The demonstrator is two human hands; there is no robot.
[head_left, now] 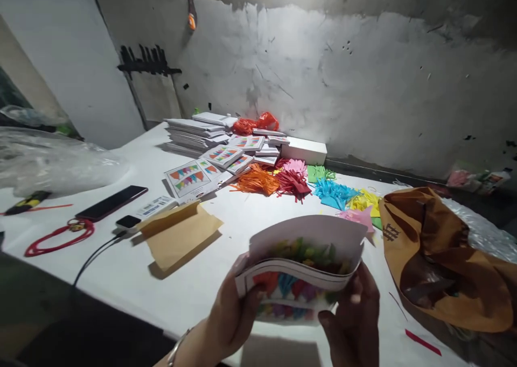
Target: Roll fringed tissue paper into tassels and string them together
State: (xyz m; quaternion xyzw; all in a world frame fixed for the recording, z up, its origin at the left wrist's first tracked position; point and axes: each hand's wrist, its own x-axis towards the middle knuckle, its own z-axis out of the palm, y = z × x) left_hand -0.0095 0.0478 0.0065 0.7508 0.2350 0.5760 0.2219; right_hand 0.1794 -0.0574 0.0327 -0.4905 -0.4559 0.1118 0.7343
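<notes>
A white printed packet (278,297) with colourful bunting pictures is held above the front of the table, its top gaping open. Green, yellow and orange pieces (309,251) show inside it, slightly blurred. My left hand (232,308) grips the packet's left edge, thumb on the printed front. At the right edge, my right hand (355,313) holds it with the thumb low at the front and fingers around the side. Beyond the packet lie bundles of cut tissue in orange (257,180), red (293,181), blue (334,192) and yellow (365,201).
White packets (196,135) are stacked at the back, with printed ones (189,178) in front. A brown paper envelope (177,238), phone (113,203) and cable (95,254) lie left. On the right sits a brown bag (436,270); clear plastic (56,160) lies far left.
</notes>
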